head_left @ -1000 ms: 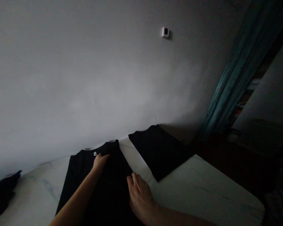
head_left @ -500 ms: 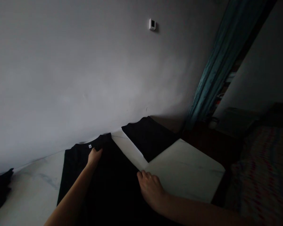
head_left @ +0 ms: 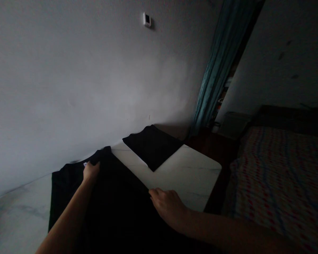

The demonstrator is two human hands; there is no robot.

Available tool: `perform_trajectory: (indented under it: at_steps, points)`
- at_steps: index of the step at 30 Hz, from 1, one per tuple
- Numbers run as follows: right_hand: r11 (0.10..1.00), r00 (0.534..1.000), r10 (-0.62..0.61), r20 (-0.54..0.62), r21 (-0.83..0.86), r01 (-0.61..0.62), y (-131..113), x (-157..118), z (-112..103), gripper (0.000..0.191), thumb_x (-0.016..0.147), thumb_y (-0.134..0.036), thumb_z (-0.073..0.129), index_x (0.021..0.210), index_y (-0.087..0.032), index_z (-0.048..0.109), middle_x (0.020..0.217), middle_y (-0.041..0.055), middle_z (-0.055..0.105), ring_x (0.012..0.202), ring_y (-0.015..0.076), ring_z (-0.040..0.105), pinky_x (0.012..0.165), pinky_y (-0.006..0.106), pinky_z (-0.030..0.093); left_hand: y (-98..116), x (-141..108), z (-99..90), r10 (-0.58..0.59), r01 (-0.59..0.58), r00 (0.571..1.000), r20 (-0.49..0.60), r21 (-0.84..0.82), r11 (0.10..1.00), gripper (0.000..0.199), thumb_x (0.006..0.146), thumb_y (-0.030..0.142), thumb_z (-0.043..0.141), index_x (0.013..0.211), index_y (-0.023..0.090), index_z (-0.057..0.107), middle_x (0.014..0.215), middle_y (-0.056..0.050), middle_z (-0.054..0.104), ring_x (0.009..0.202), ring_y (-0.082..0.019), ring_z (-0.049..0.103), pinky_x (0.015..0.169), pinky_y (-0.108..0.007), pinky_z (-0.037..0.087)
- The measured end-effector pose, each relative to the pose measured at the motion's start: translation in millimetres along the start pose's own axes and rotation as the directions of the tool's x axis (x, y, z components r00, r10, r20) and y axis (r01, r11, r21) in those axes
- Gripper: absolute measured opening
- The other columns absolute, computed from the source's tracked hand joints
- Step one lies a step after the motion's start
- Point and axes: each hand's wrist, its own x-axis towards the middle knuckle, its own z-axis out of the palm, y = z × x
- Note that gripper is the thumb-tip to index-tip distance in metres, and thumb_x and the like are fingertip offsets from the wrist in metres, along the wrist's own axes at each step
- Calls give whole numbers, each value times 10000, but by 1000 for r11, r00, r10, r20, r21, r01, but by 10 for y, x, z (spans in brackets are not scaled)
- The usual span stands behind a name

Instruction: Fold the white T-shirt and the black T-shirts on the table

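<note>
Wide black soft-looking cloth garment with a dipped, collar-like far edge [head_left: 124, 201] lies spread under both hands on the white, grey-veined marble-look tabletop [head_left: 185, 176], running from just beyond the left hand [head_left: 91, 171] back toward the wearer and out of view. Left hand rests on it just short of the collar edge, thumb out to the right; cannot tell whether the fingers pinch cloth or only press. Right hand [head_left: 168, 206] has fingers bent together over the garment's right edge, thumb hidden, so a firm grip can't be confirmed.

Handling, my guess: light, limp, not fragile, prone to wrinkle and drag; likely little slip against skin. Best holds would be the collar corner right of the left hand and the straight side edge at the right hand's fingertips (dark on dark, so inner folds are lost). A middle grab would probably bunch it.

Smaller black folded cloth piece [head_left: 152, 146] lies beyond the right hand, apart from the garment, probably just as floppy.

Labels: small white tag [head_left: 85, 164] at the collar, just past the left hand's fingers and partly covered; any print unreadable. No brand or other writing legible.
</note>
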Motion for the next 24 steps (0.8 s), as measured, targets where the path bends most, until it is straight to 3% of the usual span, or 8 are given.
perform_trajectory:
  at_steps: [5,9,12,15,17,19,24]
  points:
    - [953,994,-96,47,292,78,-279,87,68,178,881,-146,548,1030,-150,646,953,85,715,818,206,690,664,264,501,-59,76,-188,-7,7,1000,1,28,1000,319,764,358,594,959,121,683,863,-142,749,886,-335,712,718,-372,560]
    - [883,939,-286,190,434,181,-288,218,166,426,845,-336,679,1212,-126,628,964,107,725,846,233,700,663,270,526,-177,70,-239,13,-14,1000,26,62,998,276,721,341,633,913,152,691,770,-91,747,829,-302,717,682,-337,556]
    - [807,932,-351,88,534,253,-156,471,235,353,943,-270,562,1277,-162,608,1038,76,720,912,178,694,776,249,531,-239,36,-226,15,-19,999,43,100,995,288,711,347,640,925,161,692,759,-83,747,829,-297,715,673,-332,554]
    - [794,901,-424,-92,441,419,-8,773,342,417,959,-236,543,1371,-172,527,1398,108,546,1259,194,533,1050,313,418,-239,2,-227,7,-14,999,45,154,988,303,734,365,616,939,157,696,802,-110,751,847,-314,714,675,-346,553]
    - [792,856,-509,-87,343,505,51,896,417,523,965,-324,546,1452,-175,425,1546,115,362,1430,240,307,1164,411,271,-211,-22,-248,6,-15,999,47,196,980,320,758,378,590,957,151,697,865,-139,753,880,-331,710,690,-363,551]
    - [793,835,-548,-43,290,535,63,923,469,633,965,-442,520,1499,-156,338,1588,129,256,1480,274,149,1196,483,155,-173,-48,-278,6,-18,999,51,242,970,348,788,399,555,990,151,693,934,-164,747,923,-348,701,705,-381,549]
    - [810,850,-523,-59,278,517,-55,787,479,714,981,-554,408,1517,-99,280,1597,177,171,1489,266,80,1208,484,41,-49,-111,-324,22,-26,1000,16,367,930,482,807,413,517,1173,111,602,1093,-220,690,1011,-399,656,766,-451,531]
